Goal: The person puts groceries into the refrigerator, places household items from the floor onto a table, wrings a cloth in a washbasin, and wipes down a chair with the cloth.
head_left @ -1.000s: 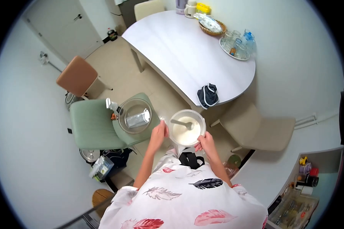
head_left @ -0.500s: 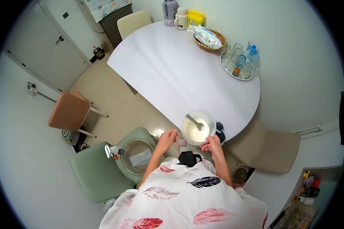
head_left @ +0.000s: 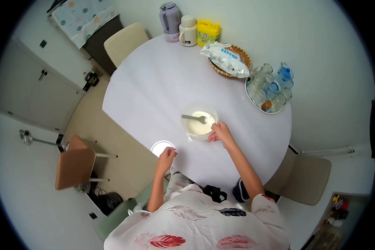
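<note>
A translucent bowl [head_left: 188,130] with white, creamy contents is over the white table [head_left: 154,87]. A grey-green spoon [head_left: 193,118] leans in it, its head in the white stuff. My right hand [head_left: 219,134] grips the bowl's right rim, fingers closed. At the table's front-left edge, my left hand [head_left: 167,155] has its fingers curled together against a round white lid [head_left: 160,147], which sticks out past the edge on the left; part of the lid is behind the fingers.
A basket [head_left: 246,56] with a white packet, a tray [head_left: 249,92] of glassware, a purple jug [head_left: 170,23], a cream jug [head_left: 188,32] and a yellow container [head_left: 207,33] stand at the back. Chairs surround the table; dark cloth [head_left: 240,191] lies near its front edge.
The view has moved towards the table. My right hand has carried the bowl from in front of the table to over its top. The lid now shows clearly at my left hand.
</note>
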`<act>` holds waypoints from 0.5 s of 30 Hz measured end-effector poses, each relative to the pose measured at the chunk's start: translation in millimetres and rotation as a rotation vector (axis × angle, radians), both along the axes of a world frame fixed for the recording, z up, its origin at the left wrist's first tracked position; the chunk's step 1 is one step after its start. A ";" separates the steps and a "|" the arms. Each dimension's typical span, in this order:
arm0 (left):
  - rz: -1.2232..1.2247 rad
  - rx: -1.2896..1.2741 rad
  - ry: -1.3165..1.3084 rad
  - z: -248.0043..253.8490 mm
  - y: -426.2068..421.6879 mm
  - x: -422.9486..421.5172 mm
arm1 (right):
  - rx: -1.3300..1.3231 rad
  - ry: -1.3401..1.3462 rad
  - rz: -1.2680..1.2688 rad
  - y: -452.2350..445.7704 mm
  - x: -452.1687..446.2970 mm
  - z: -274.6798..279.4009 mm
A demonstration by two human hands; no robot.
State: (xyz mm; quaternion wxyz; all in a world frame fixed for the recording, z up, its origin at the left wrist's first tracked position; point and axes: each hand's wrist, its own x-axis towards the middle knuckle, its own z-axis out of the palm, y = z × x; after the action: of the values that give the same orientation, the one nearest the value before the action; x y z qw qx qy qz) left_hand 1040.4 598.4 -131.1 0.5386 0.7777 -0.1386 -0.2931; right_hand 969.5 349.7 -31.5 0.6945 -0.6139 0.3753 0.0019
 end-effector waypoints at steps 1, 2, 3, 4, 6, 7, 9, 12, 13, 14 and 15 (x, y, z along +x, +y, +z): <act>-0.052 -0.030 0.022 -6.5 -9.2 18.4 | 0.022 -0.019 -0.030 -6.0 26.5 -4.8; -0.108 -0.043 0.007 -6.7 -20.0 37.0 | 0.044 -0.039 -0.060 -11.3 53.0 -10.3; -0.164 -0.057 0.017 -6.7 -32.3 57.9 | 0.045 -0.024 -0.084 -16.7 81.4 -15.5; -0.224 -0.066 0.031 -0.2 -41.1 76.9 | 0.047 -0.028 -0.110 -19.6 107.5 -20.3; -0.352 -0.064 0.055 7.9 -59.3 117.3 | 0.091 -0.106 -0.184 -36.9 165.3 -25.1; -0.391 -0.049 0.083 19.8 -66.7 134.9 | 0.077 -0.099 -0.207 -48.4 192.2 -34.8; -0.463 -0.071 0.124 30.9 -77.0 170.7 | 0.234 -0.197 -0.287 -73.6 241.9 -65.2; -0.539 -0.095 0.141 28.7 -83.5 222.1 | 0.452 -0.319 -0.422 -116.0 310.2 -92.5; -0.542 -0.116 0.147 27.0 -85.3 234.6 | 0.452 -0.320 -0.438 -125.6 329.9 -90.2; -0.559 -0.115 0.153 26.6 -86.9 246.3 | 0.475 -0.310 -0.530 -134.4 345.8 -87.6; -0.559 -0.088 0.159 26.1 -89.5 256.6 | 0.495 -0.300 -0.623 -143.1 358.7 -85.3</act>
State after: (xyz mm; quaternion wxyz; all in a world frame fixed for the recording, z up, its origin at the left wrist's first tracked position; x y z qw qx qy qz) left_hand 1297.0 508.9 -105.0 0.4793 0.6600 -0.3174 -0.4836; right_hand 1328.2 206.6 -116.7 0.8352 -0.2792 0.4258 -0.2076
